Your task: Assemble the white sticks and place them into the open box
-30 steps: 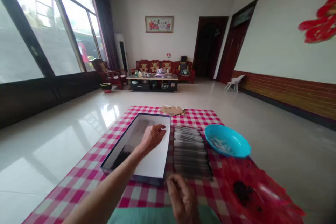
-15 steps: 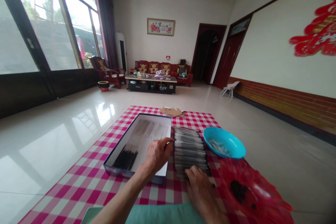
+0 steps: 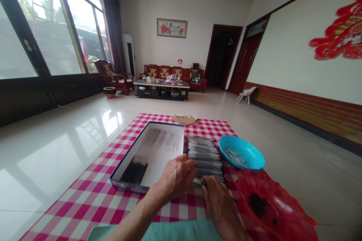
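Observation:
My left hand (image 3: 177, 176) curls over the near left edge of a stack of dark sleeved strips (image 3: 205, 156) on the checked cloth, fingers bent onto it. My right hand (image 3: 219, 205) lies just behind, fingertips pressed on the stack's near end. To the left lies a shallow white-lined box (image 3: 126, 186) with a bundle of black brushes (image 3: 135, 170) near me and pale sticks (image 3: 164, 140) at its far end.
A blue bowl (image 3: 256, 162) with small white pieces sits right of the stack. A red plastic bag (image 3: 275, 207) with dark bits lies at the near right. Cardboard scraps (image 3: 185, 119) rest at the cloth's far edge. Shiny tiled floor surrounds the red-checked cloth (image 3: 93, 203).
My left hand drew back from the far part of the box to the near edge of the stack. My right hand slid forward onto the stack's near end.

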`<action>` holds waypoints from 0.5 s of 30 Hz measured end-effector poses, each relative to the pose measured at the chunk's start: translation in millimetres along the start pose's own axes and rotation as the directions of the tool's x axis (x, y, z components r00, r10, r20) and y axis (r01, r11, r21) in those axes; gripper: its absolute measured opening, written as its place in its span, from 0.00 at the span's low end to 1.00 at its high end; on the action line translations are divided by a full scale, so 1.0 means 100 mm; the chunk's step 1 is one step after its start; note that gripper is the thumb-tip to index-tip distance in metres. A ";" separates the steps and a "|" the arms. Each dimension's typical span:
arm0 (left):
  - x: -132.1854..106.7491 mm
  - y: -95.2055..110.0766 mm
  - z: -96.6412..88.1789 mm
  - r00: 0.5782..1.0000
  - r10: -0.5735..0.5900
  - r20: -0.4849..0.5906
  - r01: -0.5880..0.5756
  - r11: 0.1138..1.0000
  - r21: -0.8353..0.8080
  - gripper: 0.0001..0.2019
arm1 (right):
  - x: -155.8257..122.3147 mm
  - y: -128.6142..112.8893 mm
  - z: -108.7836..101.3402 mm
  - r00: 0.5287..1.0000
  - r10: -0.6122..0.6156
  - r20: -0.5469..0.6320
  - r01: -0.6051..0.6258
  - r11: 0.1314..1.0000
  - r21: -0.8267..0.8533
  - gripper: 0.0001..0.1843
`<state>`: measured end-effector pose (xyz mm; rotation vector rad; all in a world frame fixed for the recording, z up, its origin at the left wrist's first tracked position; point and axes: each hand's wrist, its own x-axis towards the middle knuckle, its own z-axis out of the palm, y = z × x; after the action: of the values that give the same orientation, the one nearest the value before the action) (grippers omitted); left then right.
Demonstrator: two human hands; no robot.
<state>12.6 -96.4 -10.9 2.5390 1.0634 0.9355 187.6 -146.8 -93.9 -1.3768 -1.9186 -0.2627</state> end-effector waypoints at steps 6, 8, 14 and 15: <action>0.00 0.08 0.01 0.981 0.105 0.163 -0.081 0.986 -0.147 0.12 | 0.09 -0.04 -0.12 0.986 -0.083 -0.143 0.089 0.995 0.039 0.13; 0.01 0.02 0.01 0.986 0.070 0.151 -0.033 0.971 -0.235 0.12 | 0.10 -0.01 -0.15 0.987 -0.038 -0.157 0.042 0.999 0.021 0.12; 0.03 -0.29 -0.09 0.983 -0.160 0.088 0.180 0.926 -0.332 0.12 | 0.16 0.16 -0.29 0.924 0.368 -0.100 -0.316 0.886 0.338 0.17; 0.03 -0.31 -0.11 0.982 -0.171 0.085 0.190 0.925 -0.329 0.12 | 0.17 0.17 -0.31 0.876 0.479 -0.050 -0.406 0.790 0.459 0.18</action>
<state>-10.2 -72.3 -14.6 2.1373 1.0037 0.9038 213.9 -144.5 -65.0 -1.3944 -1.3499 0.2688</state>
